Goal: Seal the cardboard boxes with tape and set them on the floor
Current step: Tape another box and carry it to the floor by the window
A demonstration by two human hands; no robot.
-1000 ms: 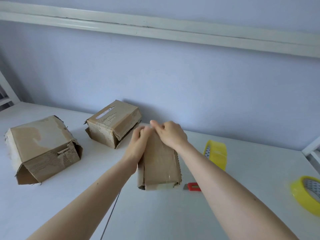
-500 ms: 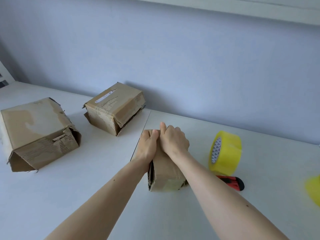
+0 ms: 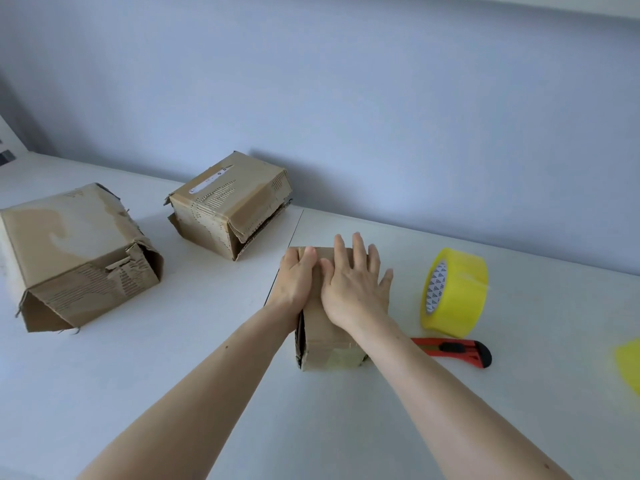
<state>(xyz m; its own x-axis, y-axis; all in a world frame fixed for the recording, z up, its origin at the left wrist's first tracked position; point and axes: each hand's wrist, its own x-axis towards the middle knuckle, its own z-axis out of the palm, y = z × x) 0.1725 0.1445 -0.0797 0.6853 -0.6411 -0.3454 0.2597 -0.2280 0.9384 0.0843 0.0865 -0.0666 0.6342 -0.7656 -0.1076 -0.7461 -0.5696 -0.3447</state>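
Observation:
A small cardboard box stands on the white table in front of me, with tape over its near top edge. My left hand lies flat along the box's left top edge. Beside it, my right hand presses flat on the top with its fingers spread. A yellow tape roll stands on edge to the right of the box. Two more worn cardboard boxes sit further left: one at the back, one at far left, both with loose flaps.
A red utility knife lies on the table just right of the small box, in front of the tape roll. Part of a second yellow roll shows at the right edge. A blue-grey wall runs behind the table.
The view has tilted down and closer. My hands, bunched together at the box's far top edge a second ago, now lie flat, the right with fingers spread over the top.

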